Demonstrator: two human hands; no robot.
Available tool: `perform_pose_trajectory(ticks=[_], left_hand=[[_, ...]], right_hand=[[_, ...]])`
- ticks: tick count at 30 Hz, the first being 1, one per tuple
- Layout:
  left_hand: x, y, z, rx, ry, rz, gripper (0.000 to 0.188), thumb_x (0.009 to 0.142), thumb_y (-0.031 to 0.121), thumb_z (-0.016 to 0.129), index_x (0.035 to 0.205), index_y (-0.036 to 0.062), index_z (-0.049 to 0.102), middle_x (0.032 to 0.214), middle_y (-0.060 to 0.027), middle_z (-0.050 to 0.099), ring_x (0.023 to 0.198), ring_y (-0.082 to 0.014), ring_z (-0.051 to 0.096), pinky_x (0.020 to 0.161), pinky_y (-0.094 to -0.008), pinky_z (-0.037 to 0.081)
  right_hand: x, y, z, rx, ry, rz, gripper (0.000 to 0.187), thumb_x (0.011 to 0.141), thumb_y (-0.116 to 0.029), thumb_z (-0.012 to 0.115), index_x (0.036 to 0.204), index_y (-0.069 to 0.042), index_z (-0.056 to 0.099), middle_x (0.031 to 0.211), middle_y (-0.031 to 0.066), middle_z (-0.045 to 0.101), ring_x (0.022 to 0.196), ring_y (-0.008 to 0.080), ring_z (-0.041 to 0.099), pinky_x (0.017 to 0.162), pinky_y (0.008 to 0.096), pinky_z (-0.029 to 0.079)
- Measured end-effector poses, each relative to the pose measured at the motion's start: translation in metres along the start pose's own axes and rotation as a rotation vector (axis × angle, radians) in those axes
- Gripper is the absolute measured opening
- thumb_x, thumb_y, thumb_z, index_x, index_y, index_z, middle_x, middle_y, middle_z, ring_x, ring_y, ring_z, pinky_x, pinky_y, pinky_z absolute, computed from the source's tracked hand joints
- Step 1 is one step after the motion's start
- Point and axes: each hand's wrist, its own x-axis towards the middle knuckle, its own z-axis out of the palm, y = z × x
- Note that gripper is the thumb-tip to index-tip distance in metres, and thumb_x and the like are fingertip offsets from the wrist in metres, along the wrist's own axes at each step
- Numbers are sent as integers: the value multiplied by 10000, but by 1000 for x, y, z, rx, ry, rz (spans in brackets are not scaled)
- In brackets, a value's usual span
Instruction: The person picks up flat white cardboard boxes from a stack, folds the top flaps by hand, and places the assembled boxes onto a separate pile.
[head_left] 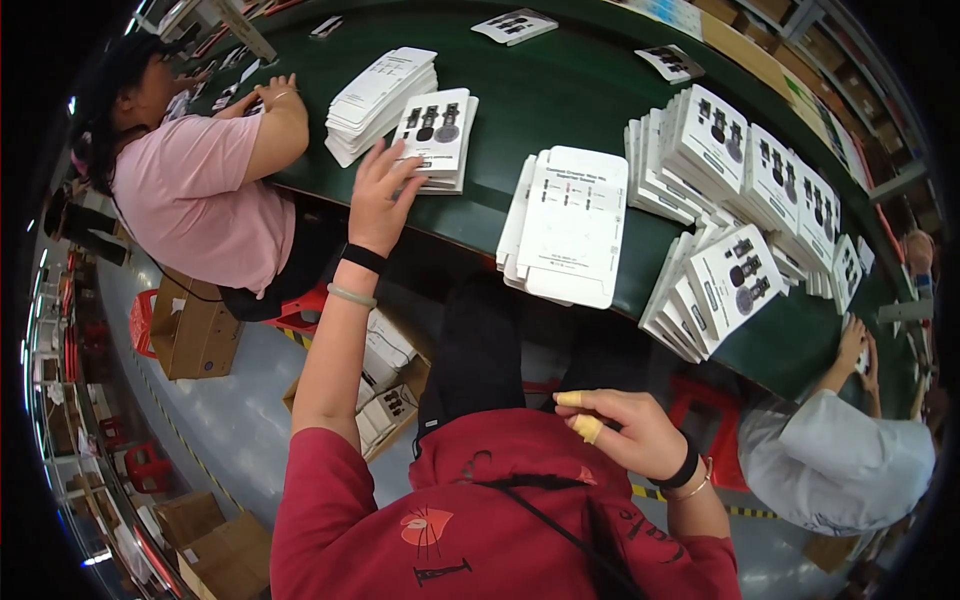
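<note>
Near the chest, the right hand (625, 430) hangs loosely curled, its grip empty; the left hand (380, 195) reaches out, fingers spread wide, touching a stack of printed cards (437, 135) on the green table (560, 90).

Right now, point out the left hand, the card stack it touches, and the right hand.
left hand (382, 192): head view, back of the hand.
card stack (437, 128): head view, printed top card.
right hand (625, 428): head view, knuckles, held near the chest.

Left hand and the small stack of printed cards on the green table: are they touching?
Touching. The head view shows the left hand fingers lying on the stack of printed cards.
</note>
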Motion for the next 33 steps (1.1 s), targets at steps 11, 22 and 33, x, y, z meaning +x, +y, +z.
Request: perform_pose_trajectory(ticks=[11,22,33], left_hand=[[19,140,37,-351,-578,-515,394,879,263,750,1169,8,673,1103,-180,669,896,-244,634,772,-340,492],[-9,179,-31,-765,-233,-436,147,1017,110,572,1073,-24,599,930,-46,664,795,-94,586,685,-286,484],[-105,223,-74,-1632,-817,-801,524,891,99,667,1358,21,443,1304,-106,553,1162,-219,564,1013,-326,424]], right_hand=[[9,9,1,-83,154,-70,255,955,-72,625,1193,3,676,995,137,735,889,219,718,781,291,556],[14,-15,-13,-393,681,-513,265,896,-62,705,1152,2,682,1023,112,685,809,216,682,715,305,545],[-5,-14,-20,-508,295,-367,272,848,-185,782,1036,-47,641,907,116,553,744,261,621,648,338,518]])
